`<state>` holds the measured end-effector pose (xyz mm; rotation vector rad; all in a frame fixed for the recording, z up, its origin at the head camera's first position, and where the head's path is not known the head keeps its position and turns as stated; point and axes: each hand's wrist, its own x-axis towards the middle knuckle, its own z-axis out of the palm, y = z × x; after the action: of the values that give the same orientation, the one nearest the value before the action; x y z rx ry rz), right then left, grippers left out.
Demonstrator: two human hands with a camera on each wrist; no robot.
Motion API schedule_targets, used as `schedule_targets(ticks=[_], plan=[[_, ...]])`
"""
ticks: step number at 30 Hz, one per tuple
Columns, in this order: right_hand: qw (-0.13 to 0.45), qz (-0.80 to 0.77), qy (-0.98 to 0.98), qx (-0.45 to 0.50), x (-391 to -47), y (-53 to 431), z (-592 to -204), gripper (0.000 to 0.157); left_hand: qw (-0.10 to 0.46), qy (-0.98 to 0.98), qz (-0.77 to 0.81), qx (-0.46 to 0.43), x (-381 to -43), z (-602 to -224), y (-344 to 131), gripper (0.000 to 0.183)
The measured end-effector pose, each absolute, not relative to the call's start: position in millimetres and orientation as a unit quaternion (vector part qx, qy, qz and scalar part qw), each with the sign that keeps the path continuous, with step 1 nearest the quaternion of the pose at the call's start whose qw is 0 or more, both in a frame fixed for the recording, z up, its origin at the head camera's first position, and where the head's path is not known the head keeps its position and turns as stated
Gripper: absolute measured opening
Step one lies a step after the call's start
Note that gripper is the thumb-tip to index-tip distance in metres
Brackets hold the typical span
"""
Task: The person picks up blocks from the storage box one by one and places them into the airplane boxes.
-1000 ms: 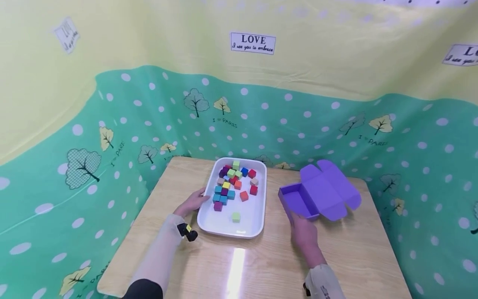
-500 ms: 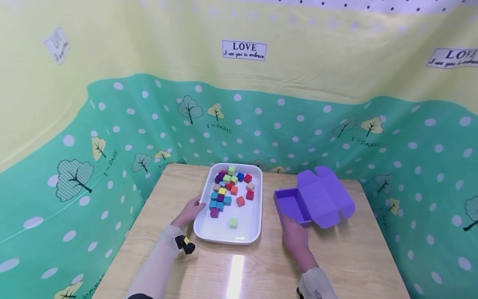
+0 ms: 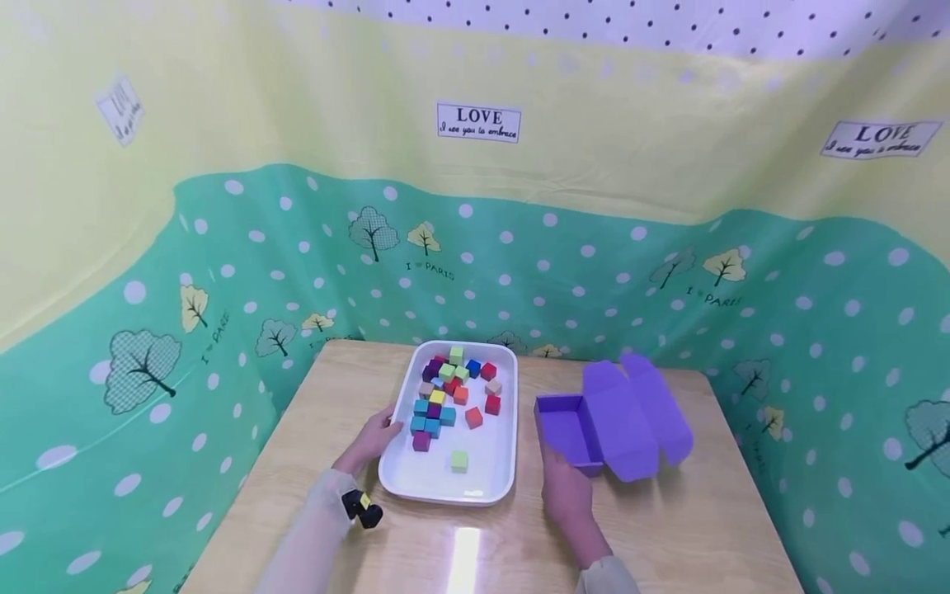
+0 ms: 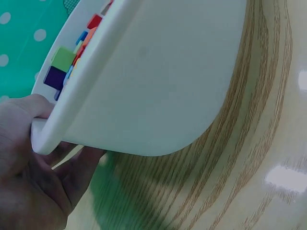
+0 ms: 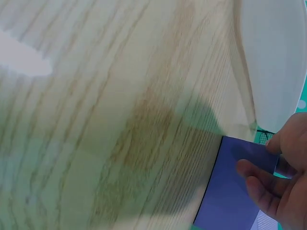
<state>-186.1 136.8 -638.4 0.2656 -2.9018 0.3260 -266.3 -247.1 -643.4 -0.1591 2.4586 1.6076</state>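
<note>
**White tray (image 3: 490, 454) in the left hand (image 3: 367, 445), purple box (image 3: 564, 427) in the right hand (image 3: 566, 491)**

With 12 o'clock pointing away from the person, the tray lies on the wooden desk (image 3: 519, 557), the box just beside it at 3 o'clock. The left hand pinches the tray's rim at about 9 o'clock, thumb over the edge and the other fingers beneath it. The right hand grips the box wall at the box's 8 o'clock, some fingertips against the outer face; the left wrist and right wrist views show both holds close up.

The box's lid (image 3: 631, 425) is folded back toward 3 o'clock, its flaps spread. Inside the tray, coloured blocks (image 3: 437, 398) crowd from 9 round to 12 o'clock, with a dark blue block (image 3: 472, 368) near 1 and a magenta block (image 3: 420, 442) near 8. A light green block (image 3: 459, 462) sits alone near 6.

A black device (image 3: 361, 507) is strapped at the left wrist. At 12 o'clock, beyond the desk, hangs a green and yellow cloth (image 3: 408, 289) printed with trees and dots.
</note>
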Motion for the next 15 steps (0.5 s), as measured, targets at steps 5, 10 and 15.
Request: schedule_targets(ticks=[5,10,15], plan=[[0.119,0.112,-0.982,0.09,-178,130,-639,0.049,0.088,0.83,0.549,-0.044,-259,-648,-249,0.05],[0.112,0.126,-0.983,0.078,-173,125,-631,0.038,0.092,0.837,0.536,-0.059,-260,-648,-244,0.051],[0.137,0.164,-0.974,0.08,-175,113,-610,0.033,0.095,0.849,0.514,-0.079,-259,-650,-237,0.05]])
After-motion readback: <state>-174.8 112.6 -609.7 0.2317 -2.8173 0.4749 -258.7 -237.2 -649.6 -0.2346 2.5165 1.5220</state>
